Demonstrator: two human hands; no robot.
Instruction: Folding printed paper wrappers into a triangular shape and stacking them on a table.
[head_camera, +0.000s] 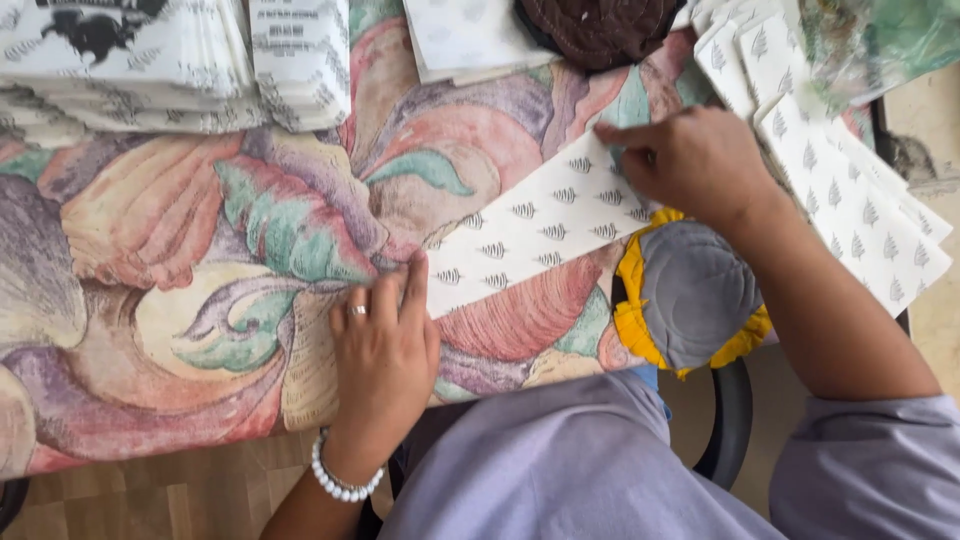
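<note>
- The left hand (385, 350) is lying flat, fingers spread, pressing the lower-left end of a white patterned paper strip (545, 225) at about 7 o'clock; its grip is wide, holding nothing
- The right hand (690, 160) is pinching the strip's upper end at 1 o'clock; its grip is narrow, closing on the paper
- The strip is lying diagonally across the floral-covered counter (200, 250); a grey and yellow round pad (695, 295) is sitting just beside it at 4 o'clock

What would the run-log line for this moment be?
left hand: pressing printed paper strip's near end | right hand: pinching far end | surface: patterned cloth
</note>
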